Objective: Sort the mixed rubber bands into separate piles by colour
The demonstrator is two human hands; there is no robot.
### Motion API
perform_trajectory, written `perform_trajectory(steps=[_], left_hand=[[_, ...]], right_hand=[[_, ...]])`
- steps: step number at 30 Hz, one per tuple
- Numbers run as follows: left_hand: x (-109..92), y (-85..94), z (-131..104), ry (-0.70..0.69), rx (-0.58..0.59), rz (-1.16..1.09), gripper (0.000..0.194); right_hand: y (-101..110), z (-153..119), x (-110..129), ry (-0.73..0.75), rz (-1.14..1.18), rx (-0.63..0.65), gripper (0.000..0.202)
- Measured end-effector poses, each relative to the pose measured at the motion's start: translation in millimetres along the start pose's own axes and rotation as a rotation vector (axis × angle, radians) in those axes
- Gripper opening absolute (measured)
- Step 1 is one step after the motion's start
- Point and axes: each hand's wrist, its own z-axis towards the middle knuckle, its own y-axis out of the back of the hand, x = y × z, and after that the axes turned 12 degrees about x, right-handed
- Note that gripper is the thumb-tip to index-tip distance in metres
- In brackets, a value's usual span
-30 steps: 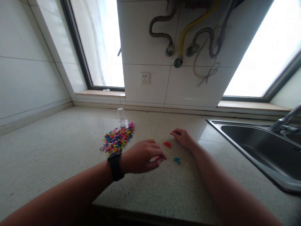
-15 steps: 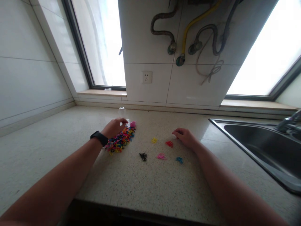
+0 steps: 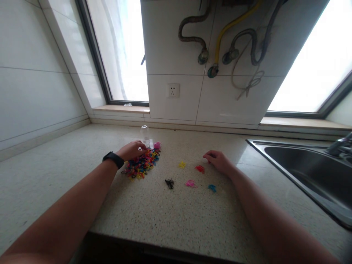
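Observation:
A heap of small multicoloured elastic bands (image 3: pixel 141 167) lies on the speckled countertop (image 3: pixel 176 216). My left hand (image 3: pixel 132 149), with a black watch on its wrist, rests on the heap's far edge, fingers curled down into the bands. To the right lie small sorted clusters: yellow (image 3: pixel 182 164), red (image 3: pixel 200 168), black (image 3: pixel 169 183), pink (image 3: pixel 190 183) and blue (image 3: pixel 212 188). My right hand (image 3: pixel 217 160) rests loosely curled on the counter just right of the red cluster. Whether either hand pinches a band is hidden.
A small clear jar (image 3: pixel 145 135) and a pink lid (image 3: pixel 157 145) stand just behind the heap. A steel sink (image 3: pixel 308 172) with a tap sits at the right. A tiled wall with a socket (image 3: pixel 173 90) and hoses backs the counter.
My left hand left the pink cluster in the middle and swung left and away to the heap of bands. The black, pink and yellow clusters came into view. My right hand stayed put.

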Motion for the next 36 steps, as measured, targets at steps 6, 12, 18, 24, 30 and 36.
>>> perform_trajectory(steps=[6, 12, 18, 24, 30, 36], left_hand=[[4, -2.2, 1, -0.017, -0.011, 0.001, 0.031], [7, -6.5, 5, -0.027, -0.028, -0.02, 0.032], [3, -3.3, 5, -0.028, -0.052, -0.076, 0.03], [-3, 8.0, 0, 0.053, -0.094, -0.206, 0.028], [-26, 15.6, -2, 0.063, -0.196, -0.47, 0.035], [-87, 25.5, 0, -0.082, -0.203, -0.796, 0.034]], right_hand=[[1, 0, -2, -0.004, -0.017, 0.01, 0.034], [0, 3, -6, -0.014, -0.032, 0.014, 0.033], [-1, 4, -9, -0.003, -0.039, 0.011, 0.034], [-1, 5, -11, 0.002, -0.029, 0.015, 0.034], [-1, 5, -11, -0.016, -0.027, 0.024, 0.033], [-1, 4, -9, -0.01, -0.044, 0.028, 0.033]])
